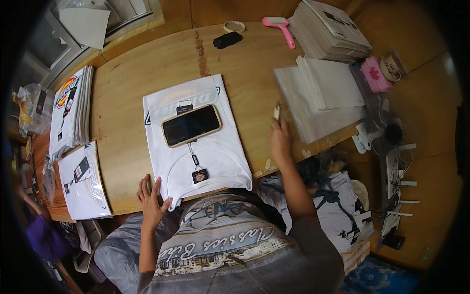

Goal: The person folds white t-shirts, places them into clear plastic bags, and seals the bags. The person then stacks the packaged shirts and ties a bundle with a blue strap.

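Observation:
A folded white T-shirt (205,157) lies on the wooden table in front of me, its neckline toward my body. A smartphone (192,126) with a dark screen and light case rests on it. Below the phone, a black hang tag (199,176) on a cord lies at the neckline. My left hand (154,203) is open, fingers apart, at the shirt's near left corner. To the right of the shirt, my right hand (281,142) is closed on a small pale tool (277,112) with a dark tip. Its exact kind cannot be made out.
Stacked packed white shirts (73,112) and another bagged shirt (84,181) lie left. Clear plastic bags (298,105) and a paper stack (328,32) sit right. A pink lint roller (281,29), tape roll (234,26) and black cloth (227,40) lie at the back. Another person's purple sleeve (46,237) shows far left.

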The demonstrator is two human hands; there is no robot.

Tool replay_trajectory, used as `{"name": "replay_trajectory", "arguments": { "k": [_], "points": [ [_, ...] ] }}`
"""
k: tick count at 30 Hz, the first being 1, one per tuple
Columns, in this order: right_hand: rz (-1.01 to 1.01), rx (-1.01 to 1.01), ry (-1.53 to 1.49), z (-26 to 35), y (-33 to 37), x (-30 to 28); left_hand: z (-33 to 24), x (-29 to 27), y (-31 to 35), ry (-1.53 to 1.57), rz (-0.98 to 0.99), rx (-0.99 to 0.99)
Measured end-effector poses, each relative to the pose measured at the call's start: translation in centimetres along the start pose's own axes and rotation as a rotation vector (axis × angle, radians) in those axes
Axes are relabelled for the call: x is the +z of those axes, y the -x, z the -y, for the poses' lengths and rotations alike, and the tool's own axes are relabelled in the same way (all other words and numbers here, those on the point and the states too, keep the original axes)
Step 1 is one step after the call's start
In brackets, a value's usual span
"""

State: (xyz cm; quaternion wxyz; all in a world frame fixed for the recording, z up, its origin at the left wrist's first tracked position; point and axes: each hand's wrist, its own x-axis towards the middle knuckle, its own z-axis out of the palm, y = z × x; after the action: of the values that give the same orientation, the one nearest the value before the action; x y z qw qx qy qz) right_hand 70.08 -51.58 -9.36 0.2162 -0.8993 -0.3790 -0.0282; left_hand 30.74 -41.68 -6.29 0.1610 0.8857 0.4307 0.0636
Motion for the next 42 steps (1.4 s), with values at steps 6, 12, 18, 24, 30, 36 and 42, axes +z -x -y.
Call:
{"name": "replay_trajectory", "arguments": {
  "k": [6,12,18,24,30,36,42],
  "points": [
    [-0.199,-0.078,-0.48,-1.4,-12.6,-0.7,0.6,-0.2,0.2,0.026,0.065,0.026],
    [0.235,0.147,-0.394,-11.2,-6.8,-7.8,0.5,0.3,0.6,0.037,0.046,0.0],
    [0.044,0.052,-0.391,-16.6,-3.3,-5.0,0.5,-0.3,0.3,0.059,0.064,0.015],
    [-0.129,0.333,-0.778,-18.7,-4.3,-4.7,0.6,-0.4,0.4,0.077,0.072,0.019],
    [-0.059,0.086,-0.175,-14.0,-4.4,-5.3,1.0,-0.9,0.6,0.494,-0.159,-0.049],
    [-0.645,0.072,-0.453,-12.1,-9.3,-8.2,-2.8,-4.5,-1.9,0.573,-0.332,0.128],
    [-0.583,-0.269,-0.157,2.0,-8.6,-11.7,-9.1,-3.3,-7.5,1.059,0.276,0.21]
  ]
}}
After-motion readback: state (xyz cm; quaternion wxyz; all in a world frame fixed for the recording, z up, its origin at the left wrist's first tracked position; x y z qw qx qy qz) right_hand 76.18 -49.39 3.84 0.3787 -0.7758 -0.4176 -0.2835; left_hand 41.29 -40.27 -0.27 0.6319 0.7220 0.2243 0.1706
